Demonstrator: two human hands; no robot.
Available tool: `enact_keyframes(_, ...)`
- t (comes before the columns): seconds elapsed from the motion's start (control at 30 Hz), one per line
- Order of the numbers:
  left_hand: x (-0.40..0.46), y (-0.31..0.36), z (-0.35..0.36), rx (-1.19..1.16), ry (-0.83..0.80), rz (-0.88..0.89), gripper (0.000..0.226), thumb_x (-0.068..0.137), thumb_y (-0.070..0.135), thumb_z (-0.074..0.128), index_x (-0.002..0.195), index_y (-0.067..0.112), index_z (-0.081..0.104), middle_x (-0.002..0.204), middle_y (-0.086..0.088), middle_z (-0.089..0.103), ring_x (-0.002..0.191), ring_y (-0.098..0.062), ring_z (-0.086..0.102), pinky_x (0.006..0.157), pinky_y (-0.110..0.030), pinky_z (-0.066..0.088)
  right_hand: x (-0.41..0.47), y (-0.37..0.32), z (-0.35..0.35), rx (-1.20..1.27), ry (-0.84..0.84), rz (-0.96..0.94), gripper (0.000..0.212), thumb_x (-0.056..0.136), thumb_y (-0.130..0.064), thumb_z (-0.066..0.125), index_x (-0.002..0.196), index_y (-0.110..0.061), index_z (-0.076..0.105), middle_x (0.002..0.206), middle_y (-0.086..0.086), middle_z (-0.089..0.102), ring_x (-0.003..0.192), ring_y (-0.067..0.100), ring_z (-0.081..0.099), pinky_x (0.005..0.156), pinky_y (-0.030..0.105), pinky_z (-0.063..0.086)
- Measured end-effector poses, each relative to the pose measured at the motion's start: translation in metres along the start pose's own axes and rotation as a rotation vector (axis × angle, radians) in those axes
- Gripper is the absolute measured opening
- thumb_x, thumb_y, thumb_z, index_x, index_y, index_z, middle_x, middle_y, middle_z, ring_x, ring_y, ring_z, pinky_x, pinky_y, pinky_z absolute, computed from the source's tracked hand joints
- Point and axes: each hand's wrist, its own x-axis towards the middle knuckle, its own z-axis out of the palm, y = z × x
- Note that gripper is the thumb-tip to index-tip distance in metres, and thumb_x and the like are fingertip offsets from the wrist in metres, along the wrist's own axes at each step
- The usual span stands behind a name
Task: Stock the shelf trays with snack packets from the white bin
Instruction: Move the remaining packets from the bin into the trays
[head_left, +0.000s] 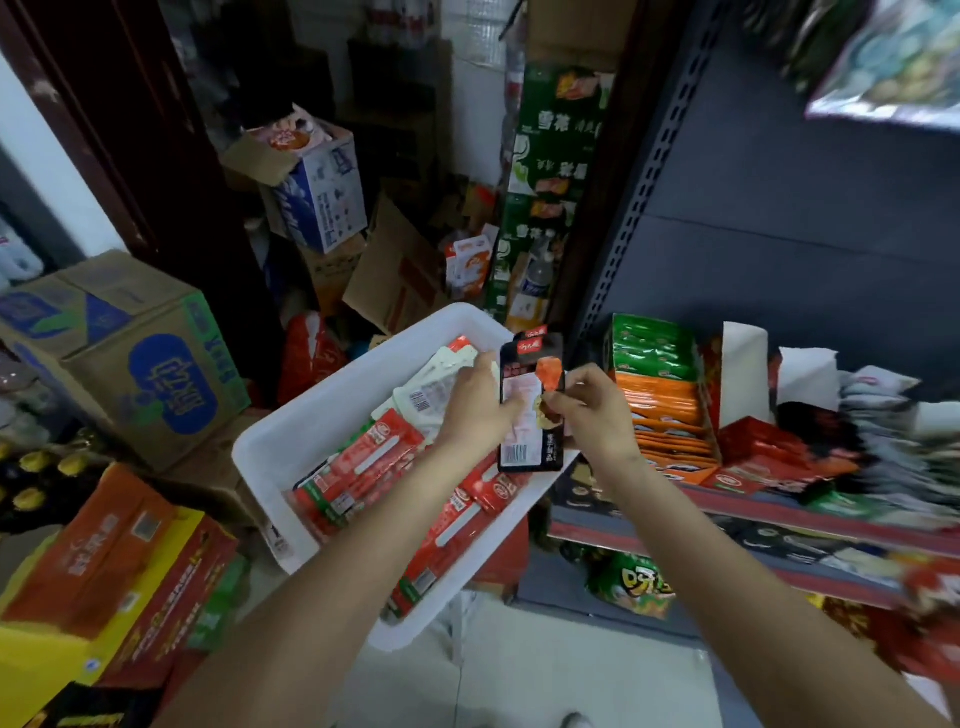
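Both hands grip one black packet (531, 410) above white bin (291, 441): left hand (480, 410), right hand (589, 413). We judge risk: pinch slips, packet drops short of shelf trays (670, 415).

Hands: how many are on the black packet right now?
2. The left hand holds the black packet on its left edge, the right hand pinches its right edge, above the white bin.
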Motion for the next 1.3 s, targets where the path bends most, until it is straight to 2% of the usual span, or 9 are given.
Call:
enact_keyframes(0.17,0.007,0.044,0.039,-0.353,-0.119,-0.001,0.053,0.09,0.059,0.045,0.11,0.014,0.064,0.104,-0.005,0.069,0.101,-0.018,0.063,0.095,-0.042,0.049,0.001,0.002,-0.045,0.086,-0.19,-0.152,0.014,0.088,-0.009,0.063,0.1,-0.016,0.06,0.102,0.005,0.065,0.098,0.015,0.063,0.087,0.031,0.053)
enact_keyframes(0.3,0.021,0.066,0.072,-0.479,-0.063,0.05,0.018,0.096,0.028,0.052,0.103,0.017,0.065,0.101,-0.005,0.07,0.098,-0.018,0.065,0.095,-0.041,0.05,0.014,0.009,-0.097,0.117,-0.113,-0.16,0.021,0.094,-0.006,0.052,0.109,-0.013,0.065,0.107,-0.003,0.066,0.103,0.01,0.061,0.089,0.024,0.049)
enact_keyframes(0.43,0.029,0.096,0.113,-0.392,-0.095,0.147,0.017,0.096,0.018,0.052,0.108,0.016,0.064,0.096,0.007,0.067,0.093,-0.008,0.062,0.081,-0.016,0.047,0.035,0.024,-0.145,0.061,0.093,-0.132,0.007,0.09,-0.01,0.061,0.094,-0.011,0.066,0.092,0.004,0.065,0.087,0.014,0.061,0.078,0.023,0.051)
enact_keyframes(0.53,0.037,0.12,0.146,-0.415,-0.093,0.144,0.019,0.095,0.019,0.055,0.112,0.014,0.06,0.105,0.005,0.066,0.1,-0.008,0.061,0.086,-0.021,0.047,0.051,0.031,-0.187,0.121,0.248,-0.001,0.024,0.082,-0.018,0.072,0.098,-0.011,0.055,0.084,-0.003,0.059,0.079,0.01,0.058,0.075,0.029,0.048)
enact_keyframes(0.73,0.057,0.168,0.213,-0.576,-0.191,0.077,0.023,0.095,0.012,0.054,0.118,0.013,0.054,0.11,0.004,0.063,0.093,0.001,0.061,0.081,-0.011,0.049,0.072,0.047,-0.278,0.264,-0.031,0.102,0.008,0.091,-0.01,0.059,0.093,-0.015,0.064,0.088,0.005,0.07,0.081,0.015,0.067,0.069,0.024,0.056)
enact_keyframes(0.83,0.069,0.189,0.248,-0.469,-0.169,0.133,0.03,0.095,0.016,0.054,0.123,0.007,0.056,0.119,-0.002,0.063,0.107,-0.013,0.06,0.094,-0.024,0.046,0.082,0.054,-0.315,0.221,0.034,0.041,0.01,0.09,-0.008,0.06,0.085,-0.014,0.066,0.082,0.009,0.066,0.077,0.017,0.066,0.068,0.029,0.058)
enact_keyframes(1.07,0.11,0.222,0.297,-0.045,-0.03,0.312,0.027,0.083,0.025,0.07,0.085,-0.001,0.066,0.08,-0.016,0.069,0.073,-0.027,0.063,0.072,-0.039,0.049,0.12,0.067,-0.378,-0.075,0.198,-0.134,0.029,0.078,-0.008,0.074,0.061,-0.022,0.055,0.051,-0.013,0.055,0.054,0.004,0.052,0.06,0.03,0.048)
enact_keyframes(1.17,0.125,0.224,0.312,0.001,-0.007,0.328,0.031,0.082,0.027,0.07,0.081,-0.003,0.065,0.078,-0.019,0.068,0.068,-0.027,0.06,0.067,-0.037,0.047,0.135,0.074,-0.386,-0.123,0.222,-0.165,0.028,0.078,-0.007,0.074,0.065,-0.024,0.056,0.06,-0.01,0.058,0.056,0.0,0.053,0.06,0.019,0.045)
enact_keyframes(1.3,0.13,0.22,0.324,0.033,0.009,0.295,0.032,0.082,0.022,0.072,0.072,-0.007,0.061,0.068,-0.022,0.063,0.06,-0.017,0.042,0.054,-0.028,0.028,0.15,0.094,-0.39,-0.182,0.173,-0.104,0.013,0.079,-0.01,0.073,0.09,-0.015,0.068,0.083,-0.001,0.071,0.082,0.015,0.067,0.082,0.035,0.055)
